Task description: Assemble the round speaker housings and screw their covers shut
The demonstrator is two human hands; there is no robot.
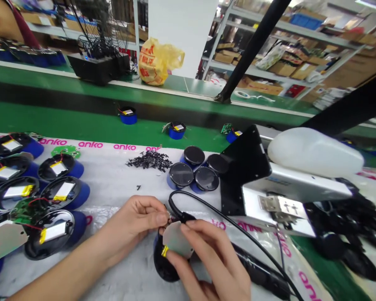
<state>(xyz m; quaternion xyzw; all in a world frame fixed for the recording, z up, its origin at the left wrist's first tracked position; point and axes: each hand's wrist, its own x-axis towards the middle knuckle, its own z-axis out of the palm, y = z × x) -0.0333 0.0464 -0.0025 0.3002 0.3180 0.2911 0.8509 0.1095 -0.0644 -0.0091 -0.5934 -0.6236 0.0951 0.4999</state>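
Observation:
My right hand point(214, 255) grips a pale, rounded circuit board point(177, 239) by its edge, tilted up. Close by, my left hand point(142, 219) has thumb and forefinger pinched together at the board's upper edge; what lies between them is too small to make out. Below the board sits a round black housing point(164, 263), partly hidden by the board and my fingers. A bit of yellow shows at the board's lower edge. A black cable point(203, 205) loops behind my hands, its thick end close to my fingertips.
Several blue housings with batteries point(54, 230) crowd the left. Small black parts point(150, 160) lie piled on the white sheet, beside closed round units point(181, 174). A metal device point(278, 209) stands right. More housings point(176, 131) sit on the green belt point(97, 121). A person's arm point(3, 21) shows far left.

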